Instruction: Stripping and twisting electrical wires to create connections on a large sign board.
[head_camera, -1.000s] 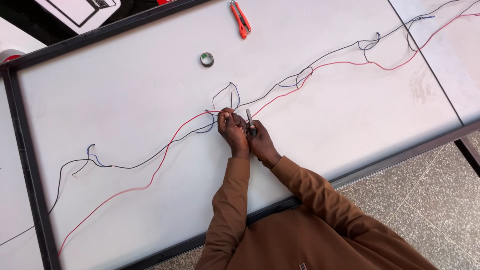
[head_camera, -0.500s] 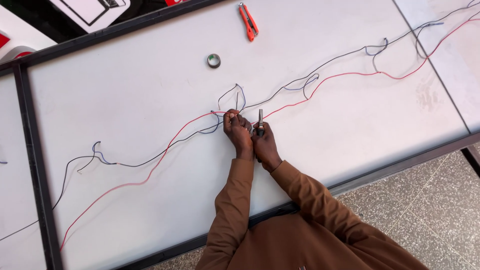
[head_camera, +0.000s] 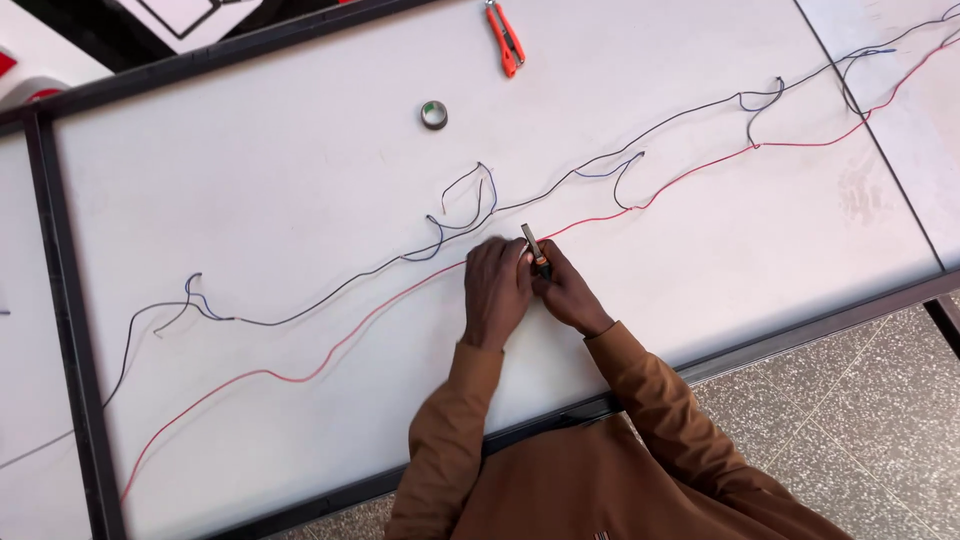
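Shifted slightly since before: both hands lower on white table (head_camera: 250, 200). Left hand (head_camera: 497, 290) closed over red wire (head_camera: 300, 375); right hand (head_camera: 566, 295) gripping small dark tool (head_camera: 534, 248). Joint seemingly unfinished; black wire (head_camera: 330, 295) lying just beside, tape roll (head_camera: 433, 114) and orange pliers (head_camera: 506, 37) untouched.

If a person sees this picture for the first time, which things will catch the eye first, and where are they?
First come the two hands, the left hand and the right hand, pressed together at the middle of the white table around a small dark tool. A long red wire and a dark wire run across the whole table. Orange pliers lie at the far edge, with a tape roll nearby.
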